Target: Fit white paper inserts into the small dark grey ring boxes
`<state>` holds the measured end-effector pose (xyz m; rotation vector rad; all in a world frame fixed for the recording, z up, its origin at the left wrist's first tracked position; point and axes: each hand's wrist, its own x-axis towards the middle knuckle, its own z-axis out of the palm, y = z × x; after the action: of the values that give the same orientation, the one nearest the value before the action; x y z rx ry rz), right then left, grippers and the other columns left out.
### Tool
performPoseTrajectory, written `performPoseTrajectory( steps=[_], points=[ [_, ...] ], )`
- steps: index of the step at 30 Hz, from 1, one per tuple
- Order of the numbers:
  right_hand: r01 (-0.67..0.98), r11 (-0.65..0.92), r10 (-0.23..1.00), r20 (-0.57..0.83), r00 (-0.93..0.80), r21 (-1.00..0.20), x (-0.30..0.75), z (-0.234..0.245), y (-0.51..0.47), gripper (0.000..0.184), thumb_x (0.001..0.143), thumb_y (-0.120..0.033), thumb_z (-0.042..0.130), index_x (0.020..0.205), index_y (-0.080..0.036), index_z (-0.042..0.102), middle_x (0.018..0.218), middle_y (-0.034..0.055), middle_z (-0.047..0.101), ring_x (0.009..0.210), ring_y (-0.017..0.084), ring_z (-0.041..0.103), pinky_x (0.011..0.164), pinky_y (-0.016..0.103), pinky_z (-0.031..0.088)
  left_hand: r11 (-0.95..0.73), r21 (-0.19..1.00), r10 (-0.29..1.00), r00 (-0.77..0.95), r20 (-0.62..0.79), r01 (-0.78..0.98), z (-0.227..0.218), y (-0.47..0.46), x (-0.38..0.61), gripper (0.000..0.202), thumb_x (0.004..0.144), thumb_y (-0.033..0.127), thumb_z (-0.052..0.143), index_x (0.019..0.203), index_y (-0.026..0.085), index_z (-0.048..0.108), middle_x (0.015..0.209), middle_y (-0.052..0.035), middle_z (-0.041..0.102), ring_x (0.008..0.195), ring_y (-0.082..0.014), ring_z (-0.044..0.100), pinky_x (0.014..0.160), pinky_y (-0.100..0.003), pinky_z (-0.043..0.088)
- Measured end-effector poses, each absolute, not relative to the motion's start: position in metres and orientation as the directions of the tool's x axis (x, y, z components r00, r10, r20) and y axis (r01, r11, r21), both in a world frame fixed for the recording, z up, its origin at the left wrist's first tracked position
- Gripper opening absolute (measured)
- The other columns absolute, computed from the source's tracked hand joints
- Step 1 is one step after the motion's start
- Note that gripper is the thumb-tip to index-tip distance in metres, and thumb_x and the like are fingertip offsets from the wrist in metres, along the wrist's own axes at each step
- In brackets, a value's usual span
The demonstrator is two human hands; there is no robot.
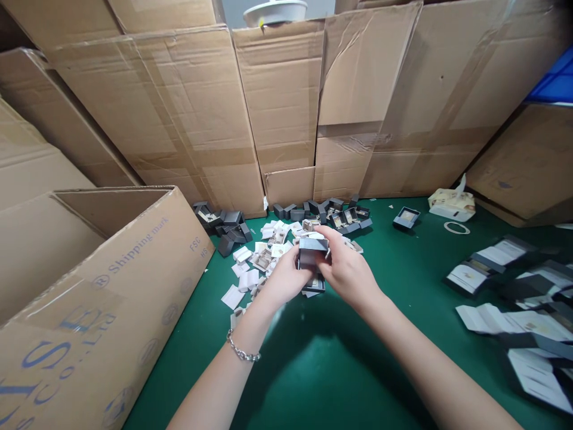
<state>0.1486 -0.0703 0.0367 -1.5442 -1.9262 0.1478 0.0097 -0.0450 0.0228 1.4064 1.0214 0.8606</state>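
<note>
A small dark jewelry box (312,251) is held between both hands above the green table (313,370). My left hand (286,276) grips its left side, a chain bracelet on the wrist. From the right, my right hand (347,267) has its fingers closed around the box's other side. What the box contains is hidden from me. Just under the hands lies another dark piece (317,283), partly covered. White and beige inserts (249,279) are heaped beside and behind the left hand.
Dark boxes (233,230) are piled along the back, with open ones (351,220) farther right. A lone open box (406,218) sits near a tissue pack (452,204) and a white ring (456,227). Dark boxes with white inserts (519,322) spread at right. A large carton (147,286) stands left.
</note>
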Motion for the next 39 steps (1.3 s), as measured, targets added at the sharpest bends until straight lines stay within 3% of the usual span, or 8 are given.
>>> performPoseTrajectory(
  steps=[10, 18, 21, 24, 28, 31, 35, 39],
  points=[
    [0.827, 0.341, 0.907, 0.388, -0.164, -0.448, 0.145, 0.041, -0.071, 0.053, 0.081, -0.018, 0.045, 0.133, -0.027, 0.039, 0.108, 0.0048, 0.065, 0.085, 0.021, 0.063, 0.069, 0.029, 0.048, 0.057, 0.998, 0.929, 0.367, -0.053, 0.0, 0.028, -0.047, 0.017, 0.042, 0.057, 0.002, 0.057, 0.097, 0.016, 0.06, 0.067, 0.002, 0.06, 0.062, -0.012, 0.053, 0.059, -0.022, 0.042],
    [0.842, 0.303, 0.923, 0.359, -0.141, -0.447, 0.146, 0.042, -0.068, 0.057, 0.079, -0.019, 0.047, 0.134, -0.028, 0.038, 0.097, 0.004, 0.067, 0.08, 0.021, 0.062, 0.064, 0.027, 0.044, 0.111, 0.993, 0.952, 0.288, -0.099, -0.027, 0.026, -0.047, 0.021, 0.065, 0.054, 0.0, 0.063, 0.115, 0.018, 0.053, 0.073, 0.0013, 0.061, 0.063, -0.0132, 0.055, 0.061, -0.024, 0.044],
    [0.847, 0.251, 0.948, 0.295, -0.118, -0.468, 0.148, 0.044, -0.066, 0.062, 0.078, -0.019, 0.047, 0.137, -0.028, 0.032, 0.093, 0.0033, 0.067, 0.075, 0.021, 0.062, 0.059, 0.026, 0.042, 0.116, 0.993, 0.932, 0.348, -0.105, -0.011, 0.022, -0.045, 0.013, 0.062, 0.057, 0.004, 0.064, 0.116, 0.018, 0.052, 0.073, 0.0004, 0.061, 0.061, -0.0127, 0.054, 0.06, -0.025, 0.043],
    [0.873, 0.257, 0.956, 0.243, -0.166, -0.414, 0.15, 0.044, -0.065, 0.065, 0.077, -0.016, 0.045, 0.139, -0.027, 0.029, 0.091, 0.0035, 0.068, 0.072, 0.021, 0.062, 0.056, 0.026, 0.039, 0.071, 0.995, 0.899, 0.427, -0.097, 0.077, 0.019, -0.042, 0.003, 0.043, 0.064, 0.012, 0.063, 0.106, 0.017, 0.059, 0.071, -0.0011, 0.062, 0.063, -0.0145, 0.054, 0.062, -0.026, 0.043],
    [0.884, 0.328, 0.937, 0.232, -0.26, -0.334, 0.151, 0.04, -0.064, 0.06, 0.08, -0.016, 0.042, 0.139, -0.025, 0.031, 0.096, 0.0061, 0.068, 0.078, 0.022, 0.063, 0.058, 0.026, 0.039, -0.106, 0.945, 0.946, 0.325, 0.0, 0.31, 0.015, -0.036, -0.002, 0.027, 0.069, 0.015, 0.055, 0.095, 0.02, 0.064, 0.08, -0.0025, 0.065, 0.068, -0.0169, 0.055, 0.063, -0.025, 0.04],
    [0.873, 0.35, 0.93, 0.239, -0.28, -0.339, 0.152, 0.037, -0.062, 0.059, 0.082, -0.016, 0.04, 0.14, -0.024, 0.03, 0.103, 0.007, 0.067, 0.083, 0.022, 0.063, 0.061, 0.026, 0.04, -0.166, 0.882, 0.963, 0.266, 0.047, 0.441, 0.013, -0.034, 0.0, 0.015, 0.071, 0.016, 0.053, 0.079, 0.02, 0.064, 0.071, -0.0018, 0.062, 0.063, -0.0168, 0.052, 0.058, -0.024, 0.036],
    [0.85, 0.373, 0.923, 0.241, -0.3, -0.372, 0.152, 0.036, -0.062, 0.059, 0.082, -0.013, 0.038, 0.14, -0.025, 0.03, 0.114, 0.0074, 0.063, 0.091, 0.023, 0.062, 0.065, 0.027, 0.042, -0.184, 0.843, 0.973, 0.217, 0.082, 0.506, 0.01, -0.034, 0.004, 0.011, 0.07, 0.017, 0.055, 0.06, 0.02, 0.055, 0.057, -0.0004, 0.054, 0.053, -0.0152, 0.044, 0.054, -0.025, 0.031],
    [0.789, 0.227, 0.965, 0.239, -0.105, -0.571, 0.151, 0.035, -0.06, 0.064, 0.079, -0.017, 0.044, 0.141, -0.023, 0.027, 0.103, 0.0073, 0.066, 0.078, 0.02, 0.063, 0.062, 0.026, 0.043, -0.225, 0.815, 0.971, 0.194, 0.141, 0.534, 0.013, -0.036, 0.006, 0.011, 0.077, 0.022, 0.053, 0.073, 0.02, 0.063, 0.068, -0.0035, 0.062, 0.062, -0.019, 0.053, 0.06, -0.027, 0.037]
  ],
)
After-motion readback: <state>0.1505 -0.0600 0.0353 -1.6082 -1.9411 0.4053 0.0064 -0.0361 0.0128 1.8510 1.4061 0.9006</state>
